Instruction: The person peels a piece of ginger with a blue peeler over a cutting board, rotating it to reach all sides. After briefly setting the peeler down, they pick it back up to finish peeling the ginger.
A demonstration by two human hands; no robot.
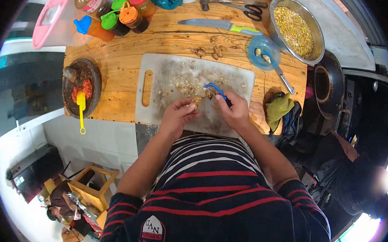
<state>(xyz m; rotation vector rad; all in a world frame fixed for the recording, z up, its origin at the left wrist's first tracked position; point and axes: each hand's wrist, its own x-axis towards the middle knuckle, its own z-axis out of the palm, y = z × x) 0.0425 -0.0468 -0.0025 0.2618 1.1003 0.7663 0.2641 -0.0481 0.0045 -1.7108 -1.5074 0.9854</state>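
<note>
Over the near part of a white cutting board point(161, 84), my left hand point(179, 116) pinches a small knobbly brown root piece point(196, 99). My right hand point(234, 111) is closed on a blue peeler point(216, 89), its head close to the root piece. Peel scraps point(187, 83) lie scattered over the board. Beyond the board's far edge are several brown root pieces point(217, 52). A blue bowl point(264, 48) at the back right holds pale peeled pieces and a metal-handled utensil point(285, 80).
Knife point(203, 23), scissors point(248, 10) and hammer point(205, 3) lie at the back. A steel bowl point(318, 55) of yellow pieces stands back right. Bottles point(90, 2) stand back left, a stone mortar point(68, 99) left. Cloth point(279, 109) lies right. Other people point(62, 201) are lower left and right.
</note>
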